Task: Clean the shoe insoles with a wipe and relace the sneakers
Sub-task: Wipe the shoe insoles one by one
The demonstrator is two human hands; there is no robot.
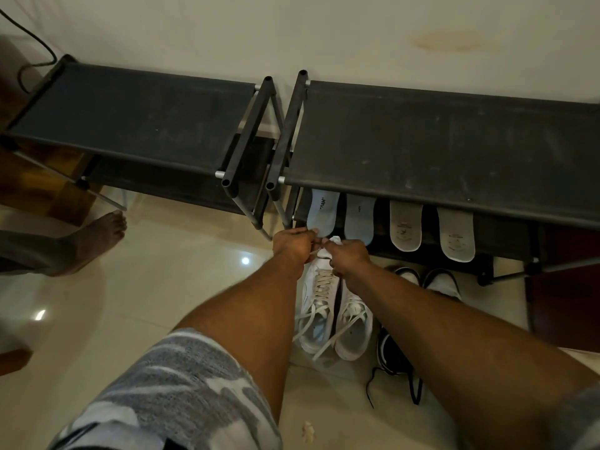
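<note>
I see the white sneaker (319, 297) on the floor beside the shoe rack (422, 141); left hand (293, 245) and right hand (349, 256) meet at its far end, fingers curled, apparently pinching the lace (303, 323); it looks limp and light, best gripped near its tip.

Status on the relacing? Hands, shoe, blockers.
Left hand and right hand both pinching white lace at far end of left white sneaker. Four insoles propped on lower shelf of rack. Nothing in the way.

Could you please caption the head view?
The left hand and right hand pinch the lace of a white sneaker near four insoles.
</note>
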